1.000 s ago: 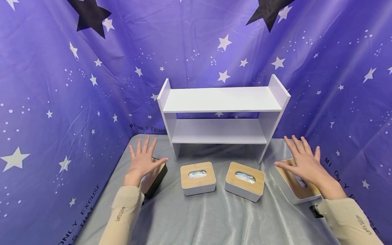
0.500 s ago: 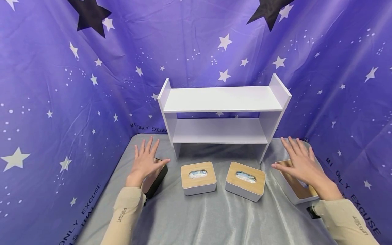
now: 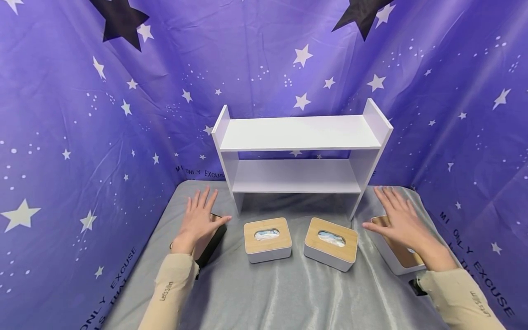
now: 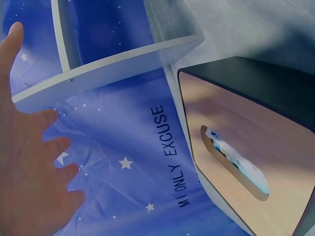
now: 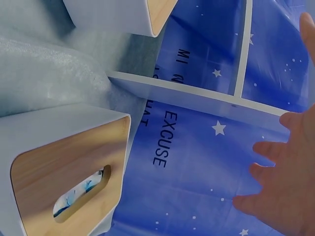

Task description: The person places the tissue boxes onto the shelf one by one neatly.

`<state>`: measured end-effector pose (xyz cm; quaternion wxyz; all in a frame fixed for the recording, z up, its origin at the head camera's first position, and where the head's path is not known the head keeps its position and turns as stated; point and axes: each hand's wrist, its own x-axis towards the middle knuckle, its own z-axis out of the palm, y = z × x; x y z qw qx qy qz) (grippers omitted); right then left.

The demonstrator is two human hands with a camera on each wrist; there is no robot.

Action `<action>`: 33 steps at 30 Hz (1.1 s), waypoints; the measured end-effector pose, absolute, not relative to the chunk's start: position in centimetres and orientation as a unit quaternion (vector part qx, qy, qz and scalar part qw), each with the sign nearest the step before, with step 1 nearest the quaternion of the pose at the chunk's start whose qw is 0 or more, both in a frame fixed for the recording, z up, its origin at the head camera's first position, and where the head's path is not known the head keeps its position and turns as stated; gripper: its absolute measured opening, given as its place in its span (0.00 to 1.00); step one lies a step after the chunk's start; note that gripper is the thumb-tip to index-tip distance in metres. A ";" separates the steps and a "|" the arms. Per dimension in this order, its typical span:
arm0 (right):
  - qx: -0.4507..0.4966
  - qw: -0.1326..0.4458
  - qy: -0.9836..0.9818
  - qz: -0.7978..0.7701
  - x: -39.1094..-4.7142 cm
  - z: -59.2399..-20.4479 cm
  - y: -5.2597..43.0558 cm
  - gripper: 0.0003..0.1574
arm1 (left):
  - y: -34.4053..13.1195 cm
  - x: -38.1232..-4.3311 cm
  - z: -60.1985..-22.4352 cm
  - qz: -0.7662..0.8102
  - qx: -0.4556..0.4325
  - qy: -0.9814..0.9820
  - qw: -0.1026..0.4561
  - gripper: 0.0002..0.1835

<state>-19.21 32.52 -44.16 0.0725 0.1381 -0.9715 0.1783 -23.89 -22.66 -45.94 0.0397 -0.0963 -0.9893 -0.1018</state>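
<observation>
My left hand (image 3: 197,225) hovers with spread fingers above a black tissue box (image 3: 212,243) with a wooden lid, apart from it. In the left wrist view that black box's lid (image 4: 226,123) shows a slot with tissue inside. Over on the right, my right hand (image 3: 402,224) is held above a white tissue box (image 3: 387,252), fingers straight, thumb out to the side. The right wrist view shows this white box's wooden lid (image 5: 69,162) below the hand, with a gap between. Neither hand holds anything. Both hands partly hide the boxes beneath them in the head view.
Two more white tissue boxes with wooden lids, one left of centre (image 3: 268,254) and one right of centre (image 3: 327,261), sit on the grey cloth (image 3: 288,298). Behind them stands a white two-tier shelf (image 3: 299,133). Purple starry curtains (image 3: 264,55) enclose the back and sides.
Both hands have drifted slightly inward, toward the middle, and a little lower in the head view. The boxes and the shelf have stayed in place.
</observation>
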 end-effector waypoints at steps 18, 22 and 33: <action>0.176 0.076 -0.957 0.218 -19.4 -44.6 31.3 0.65 | -22.2 -23.9 -46.9 -0.123 -0.115 -0.984 0.056 0.51; 0.172 0.076 -0.959 0.211 -19.4 -44.7 31.1 0.64 | -22.0 -24.0 -46.9 -0.125 -0.120 -0.983 0.061 0.49; 0.172 0.064 -0.956 0.228 -19.4 -45.2 30.2 0.64 | -21.5 -23.6 -46.8 -0.130 -0.126 -0.982 0.060 0.47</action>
